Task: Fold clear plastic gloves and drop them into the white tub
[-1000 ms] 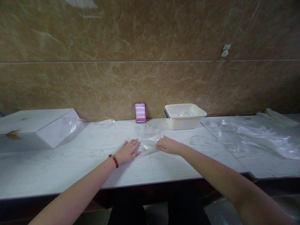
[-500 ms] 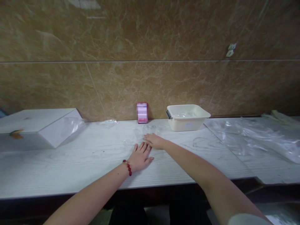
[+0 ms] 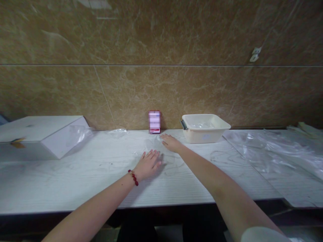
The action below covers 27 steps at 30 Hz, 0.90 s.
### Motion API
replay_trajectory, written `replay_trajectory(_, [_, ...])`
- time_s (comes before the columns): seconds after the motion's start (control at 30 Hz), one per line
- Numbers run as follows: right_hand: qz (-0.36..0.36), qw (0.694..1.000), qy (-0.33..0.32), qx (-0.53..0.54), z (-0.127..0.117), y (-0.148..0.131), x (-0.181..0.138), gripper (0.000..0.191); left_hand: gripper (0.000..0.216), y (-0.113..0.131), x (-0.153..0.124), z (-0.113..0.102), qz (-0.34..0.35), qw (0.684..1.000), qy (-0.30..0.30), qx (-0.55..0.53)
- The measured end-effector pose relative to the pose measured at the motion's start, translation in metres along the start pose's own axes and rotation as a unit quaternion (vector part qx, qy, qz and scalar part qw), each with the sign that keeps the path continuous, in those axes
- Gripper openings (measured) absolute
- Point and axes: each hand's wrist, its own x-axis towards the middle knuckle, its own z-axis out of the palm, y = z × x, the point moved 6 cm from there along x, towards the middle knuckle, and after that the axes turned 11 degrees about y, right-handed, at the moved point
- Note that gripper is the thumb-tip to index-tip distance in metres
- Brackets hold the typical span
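**Both hands flat on clear plastic film, mid-table**

L hand point(image 3: 148, 163) lies palm down w/ fingers spread, pressing on a clear plastic sheet point(image 3: 153, 148) that sits on the white table point(image 3: 75, 174), approx centre, a bit fwd of the wall. Red bead bracelet point(image 3: 133, 177) on the L wrist. R hand point(image 3: 171, 142) is further back, also palm down, fingers stretched out & close together, resting on the sheet's far part; not gripping anything. Sheet is v. faint, edges hard to make out.

Just behind R hand: small pink box point(image 3: 154, 122) upright against the wall. Cream tub point(image 3: 205, 127) to its right. More plastic film point(image 3: 272, 151) lies spread at far right. White box point(image 3: 42, 134) at left.
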Motion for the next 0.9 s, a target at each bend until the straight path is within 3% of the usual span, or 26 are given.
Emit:
replay_trajectory(0.13, [-0.014,0.999,-0.047,-0.01,0.018,-0.026,-0.005,0.046,0.048,-0.02,0.027,0.006,-0.017,0.999,0.033,0.021])
replay_trajectory(0.3, [0.021,0.997,-0.07,-0.036,0.018,-0.03,-0.015,0.054,0.06,-0.046,0.038,0.022,0.002,0.999,-0.034,0.038])
replay_trajectory(0.53, [0.053,0.992,-0.109,-0.038,0.008,-0.026,-0.015,0.066,0.067,-0.072,0.035,0.018,0.013,0.997,-0.072,0.035])
replay_trajectory(0.6, [0.06,0.993,-0.097,-0.035,0.002,-0.027,-0.015,0.065,0.062,-0.086,0.038,0.014,-0.024,0.997,-0.06,0.036])
replay_trajectory(0.7, [0.081,0.995,-0.049,-0.036,-0.013,-0.035,-0.016,0.06,0.06,-0.121,0.039,0.0,-0.149,0.986,-0.027,0.065])
replay_trajectory(0.77, [0.088,0.995,-0.029,-0.033,-0.021,-0.047,-0.019,0.058,0.061,-0.143,0.036,-0.009,-0.216,0.973,-0.039,0.072])
replay_trajectory(0.9, [0.074,0.994,-0.079,-0.031,-0.022,-0.085,-0.03,0.051,0.069,-0.166,0.024,-0.022,-0.306,0.948,-0.076,0.046])
